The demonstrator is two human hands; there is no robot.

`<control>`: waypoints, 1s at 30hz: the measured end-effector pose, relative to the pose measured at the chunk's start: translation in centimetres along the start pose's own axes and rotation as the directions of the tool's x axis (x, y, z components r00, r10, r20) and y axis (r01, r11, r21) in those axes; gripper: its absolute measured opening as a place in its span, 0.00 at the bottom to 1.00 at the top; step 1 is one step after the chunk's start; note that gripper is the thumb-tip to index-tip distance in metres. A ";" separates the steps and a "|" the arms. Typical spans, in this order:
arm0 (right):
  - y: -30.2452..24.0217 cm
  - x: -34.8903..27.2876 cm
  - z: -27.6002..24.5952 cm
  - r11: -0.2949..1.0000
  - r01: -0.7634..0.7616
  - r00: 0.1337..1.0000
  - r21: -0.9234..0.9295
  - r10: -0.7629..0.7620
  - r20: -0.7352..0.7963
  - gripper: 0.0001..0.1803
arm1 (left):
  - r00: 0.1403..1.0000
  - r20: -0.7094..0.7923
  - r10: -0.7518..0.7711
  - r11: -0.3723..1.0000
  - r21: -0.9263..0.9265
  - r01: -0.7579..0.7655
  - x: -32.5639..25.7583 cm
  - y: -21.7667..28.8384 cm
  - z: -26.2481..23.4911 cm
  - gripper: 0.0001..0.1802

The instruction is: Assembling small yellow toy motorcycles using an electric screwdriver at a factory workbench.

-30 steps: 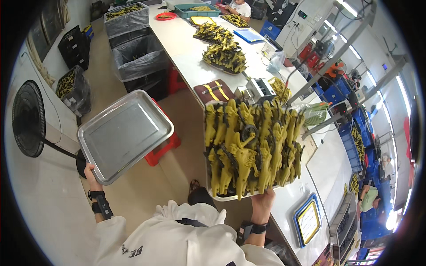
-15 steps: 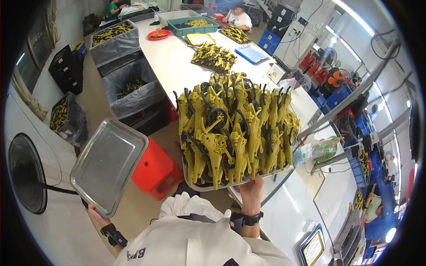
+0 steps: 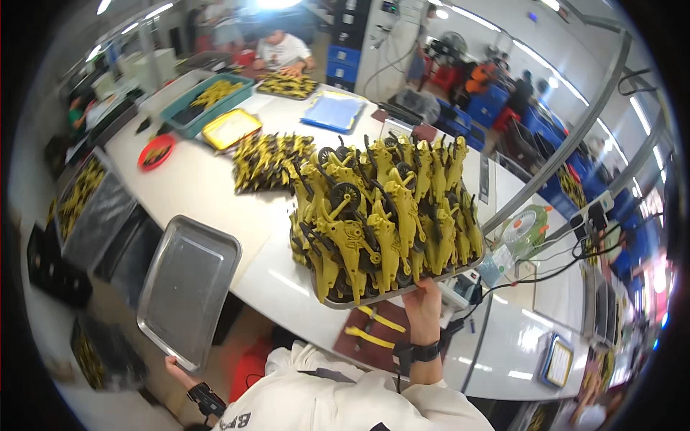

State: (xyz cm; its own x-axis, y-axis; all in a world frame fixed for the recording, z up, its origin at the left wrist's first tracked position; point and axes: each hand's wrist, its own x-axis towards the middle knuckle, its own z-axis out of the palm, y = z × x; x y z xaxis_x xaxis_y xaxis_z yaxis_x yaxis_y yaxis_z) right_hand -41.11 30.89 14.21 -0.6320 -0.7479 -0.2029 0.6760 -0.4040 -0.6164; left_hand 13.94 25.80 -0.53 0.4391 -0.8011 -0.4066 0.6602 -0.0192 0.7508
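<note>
Fingers hidden: right hand (image 3: 424, 305) under loaded tray (image 3: 402, 291), left hand (image 3: 176, 368) behind empty tray (image 3: 188, 287); grip unclear.

Loaded tray (image 3: 374, 298) right of empty tray (image 3: 188, 287), both prob. above table (image 3: 215, 194).

Right hand (image 3: 424, 300) raised in front of the chest, forearm near vertical, fingers up and closed on the near rim of a carried load. Dark band on the right wrist (image 3: 417, 352), white sleeve below it. Left hand (image 3: 175, 368) low and out to the left side, arm stretched downward, fingers clamped on the near edge of a second load. Dark strap on the left wrist (image 3: 206, 399). Hands well apart.
</note>
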 end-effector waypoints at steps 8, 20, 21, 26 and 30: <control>6.2 13.3 4.4 0.992 0.118 0.963 0.049 -0.102 -0.249 0.16 | 0.968 0.131 -0.215 0.964 0.186 0.189 22.6 3.3 11.6 0.26; 5.5 28.5 1.5 0.952 0.221 0.961 0.213 -0.174 -0.216 0.24 | 0.971 0.007 -0.240 0.937 0.262 0.230 30.8 0.9 14.0 0.29; 5.5 29.1 1.1 0.951 0.224 0.958 0.213 -0.175 -0.228 0.24 | 0.952 0.031 -0.305 0.926 0.243 0.289 30.8 0.5 13.8 0.29; 5.3 32.2 -1.7 0.965 0.160 0.966 0.209 -0.109 -0.234 0.25 | 0.978 -0.147 -0.145 0.858 0.474 0.198 31.8 -0.7 8.8 0.25; 3.7 32.7 -3.5 0.979 0.146 0.959 0.141 -0.105 -0.263 0.20 | 0.908 -0.090 -0.409 0.745 0.542 0.389 33.6 -2.3 5.2 0.21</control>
State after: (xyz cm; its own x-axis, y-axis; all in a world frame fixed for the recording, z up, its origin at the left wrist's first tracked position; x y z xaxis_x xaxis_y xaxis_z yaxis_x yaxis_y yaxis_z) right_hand -60.57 6.81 2.60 -0.7767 -0.5366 -0.3299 0.6233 -0.5791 -0.5256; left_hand 24.01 -4.24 -13.22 0.1842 -0.6657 -0.7232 0.3328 -0.6501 0.6831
